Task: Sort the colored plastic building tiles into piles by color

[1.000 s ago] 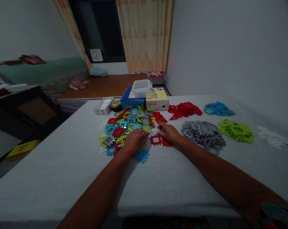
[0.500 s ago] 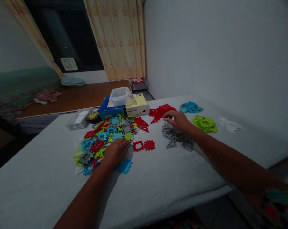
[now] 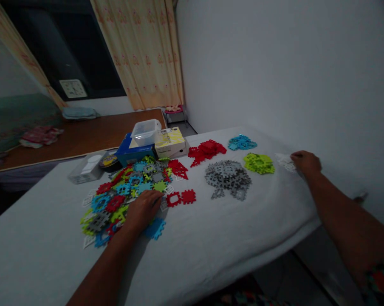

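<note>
My right hand (image 3: 307,163) is at the far right, fingers pinched at the pile of white plastic building pieces (image 3: 284,161). A white piece seems to be in the pinch, though it blends with the pile. My left hand (image 3: 145,208) lies over the right side of a mixed heap of interlocking building pieces (image 3: 117,204), fingers curled together. What is under its fingertips is hidden. Beside them lie a white lattice piece (image 3: 164,205), a red frame piece (image 3: 173,199) and a red square piece (image 3: 188,196). A blue piece (image 3: 155,228) sits below the wrist.
Sorted piles stand apart: grey (image 3: 228,178), red (image 3: 207,151), blue (image 3: 242,142) and lime green (image 3: 259,163). Behind the heap are a blue box (image 3: 136,154), a yellow-white box (image 3: 170,143), a clear tub (image 3: 146,131), tape (image 3: 110,162) and a clear case (image 3: 86,171). A wall borders the right.
My right hand has moved right, from between the red and grey piles to the white pile. My left hand stays on the mixed heap. The view has turned slightly right.
</note>
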